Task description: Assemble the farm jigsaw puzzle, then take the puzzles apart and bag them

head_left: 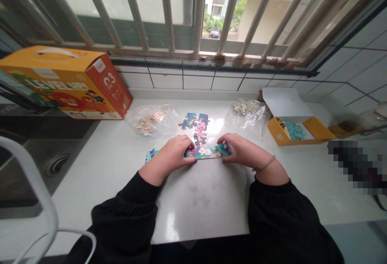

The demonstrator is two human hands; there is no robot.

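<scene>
A joined strip of jigsaw puzzle with a white animal on teal lies on the white counter. My left hand is closed on the strip, fingers on its upper side and thumb along the near edge. At the strip's right end, my right hand pinches a teal puzzle piece between thumb and fingers. The strip's left end shows beyond my left wrist; the part between is hidden. Just behind stand out a column of joined pink and purple pieces and a dark blue cluster.
Two clear plastic bags hold tan pieces and grey-green pieces. An open yellow box with teal pieces sits right. A large orange carton is at left, beside a dark sink. Window bars run behind.
</scene>
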